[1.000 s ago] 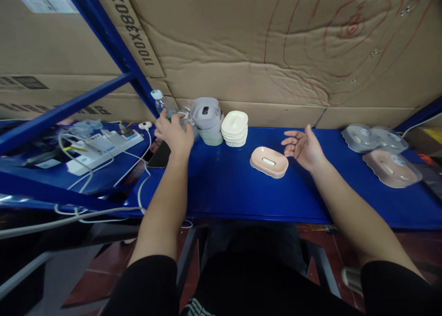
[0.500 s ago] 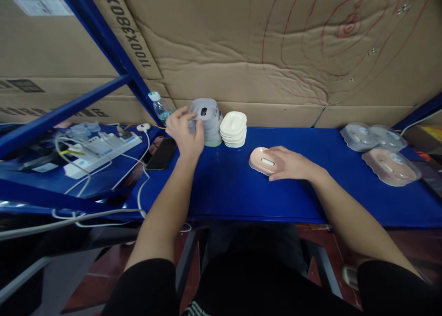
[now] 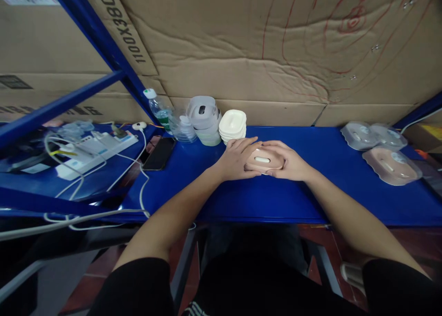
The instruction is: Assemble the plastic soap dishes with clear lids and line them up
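Desk runs under and past both hands, blue and shiny; smooth top could let things skid if pushed. Power strip, well left of the hands, loose cables around it; a sleeve or forearm swinging that way could snag one. Grey stack, beyond and left of the left hand, tall, pieces look loosely nested; a knuckle bump could topple it. Packed pink dish, right of the right hand and well apart; low risk unless the right elbow sweeps out.

Pink dish is between the hands. Left hand curls part-closed on its left end, fingers over the far edge, thumb at the near edge; right hand cups the right end likewise, part-closed, thumb near side. Both have hold of it. Can't tell if it's lifted or resting. Uneven squeeze could tilt it or pop it out; slick-looking walls would make that likelier.

Cream stack, just beyond the left hand's fingers, is the nearest hazard: a forward reach could shove it over. Bottle, farther left and beyond, tippable if clipped. Phone, left of the left hand, could get nudged. White insert, in the dish between the hands, smallest; might come loose if tipped, fixing not visible.
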The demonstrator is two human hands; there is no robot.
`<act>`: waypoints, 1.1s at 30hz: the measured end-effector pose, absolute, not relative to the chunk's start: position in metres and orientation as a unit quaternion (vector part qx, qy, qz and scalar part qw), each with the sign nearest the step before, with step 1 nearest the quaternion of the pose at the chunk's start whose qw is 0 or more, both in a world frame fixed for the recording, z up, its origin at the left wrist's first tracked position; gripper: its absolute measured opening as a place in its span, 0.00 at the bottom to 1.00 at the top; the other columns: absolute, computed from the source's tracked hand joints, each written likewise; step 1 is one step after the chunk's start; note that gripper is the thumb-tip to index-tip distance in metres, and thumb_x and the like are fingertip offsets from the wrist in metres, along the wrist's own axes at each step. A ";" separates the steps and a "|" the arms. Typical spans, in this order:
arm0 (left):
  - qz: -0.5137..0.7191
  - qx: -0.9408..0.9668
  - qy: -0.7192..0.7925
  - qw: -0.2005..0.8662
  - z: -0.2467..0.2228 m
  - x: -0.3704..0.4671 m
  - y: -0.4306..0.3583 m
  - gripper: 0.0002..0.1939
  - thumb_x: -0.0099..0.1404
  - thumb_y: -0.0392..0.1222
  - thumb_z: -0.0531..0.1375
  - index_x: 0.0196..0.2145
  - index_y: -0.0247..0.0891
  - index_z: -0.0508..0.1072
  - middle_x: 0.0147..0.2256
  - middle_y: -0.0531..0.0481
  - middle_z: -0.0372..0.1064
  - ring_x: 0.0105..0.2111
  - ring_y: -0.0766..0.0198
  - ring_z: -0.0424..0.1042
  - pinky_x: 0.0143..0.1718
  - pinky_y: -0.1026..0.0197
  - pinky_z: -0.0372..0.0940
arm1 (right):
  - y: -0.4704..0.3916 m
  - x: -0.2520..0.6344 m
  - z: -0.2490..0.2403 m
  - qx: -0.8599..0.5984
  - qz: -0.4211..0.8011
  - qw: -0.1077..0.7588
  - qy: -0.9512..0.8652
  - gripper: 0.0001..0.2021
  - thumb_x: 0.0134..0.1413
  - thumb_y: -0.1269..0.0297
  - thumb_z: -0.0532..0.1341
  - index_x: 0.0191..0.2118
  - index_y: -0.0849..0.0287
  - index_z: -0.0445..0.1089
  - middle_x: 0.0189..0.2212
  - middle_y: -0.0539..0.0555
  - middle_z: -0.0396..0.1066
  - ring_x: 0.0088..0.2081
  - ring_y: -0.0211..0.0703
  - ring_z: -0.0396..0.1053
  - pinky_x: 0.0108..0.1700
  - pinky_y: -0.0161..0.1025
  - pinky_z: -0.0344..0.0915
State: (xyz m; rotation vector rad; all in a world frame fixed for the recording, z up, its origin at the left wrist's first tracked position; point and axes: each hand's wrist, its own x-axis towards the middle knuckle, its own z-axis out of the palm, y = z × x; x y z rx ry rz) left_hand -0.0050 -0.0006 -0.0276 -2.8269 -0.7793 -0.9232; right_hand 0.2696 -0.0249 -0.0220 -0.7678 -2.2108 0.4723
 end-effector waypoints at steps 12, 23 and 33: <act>-0.329 -0.913 -0.233 0.061 -0.029 -0.011 0.007 0.49 0.72 0.64 0.61 0.77 0.34 0.47 0.70 0.26 0.62 0.69 0.39 0.64 0.66 0.38 0.60 | -0.030 0.271 -0.009 -0.373 0.281 0.464 -0.753 0.30 0.54 0.40 0.72 0.58 0.50 0.78 0.53 0.59 0.81 0.54 0.58 0.78 0.60 0.59 0.72; -0.339 -0.913 -0.143 0.178 -0.016 -0.015 0.005 0.26 0.77 0.39 0.60 0.69 0.52 0.65 0.69 0.36 0.65 0.58 0.50 0.76 0.46 0.50 0.76 | -0.025 0.273 0.004 -0.455 0.528 0.519 -0.495 0.34 0.51 0.28 0.64 0.41 0.59 0.82 0.28 0.61 0.81 0.30 0.56 0.81 0.25 0.47 0.77; -0.335 -0.903 -0.221 0.156 -0.018 -0.016 0.013 0.11 0.78 0.49 0.59 0.46 0.46 0.81 0.64 0.39 0.72 0.51 0.56 0.79 0.50 0.51 0.72 | -0.021 0.280 0.009 -0.473 0.564 0.480 -0.477 0.51 0.53 0.16 0.47 0.57 0.59 0.77 0.29 0.63 0.82 0.34 0.61 0.82 0.24 0.47 0.76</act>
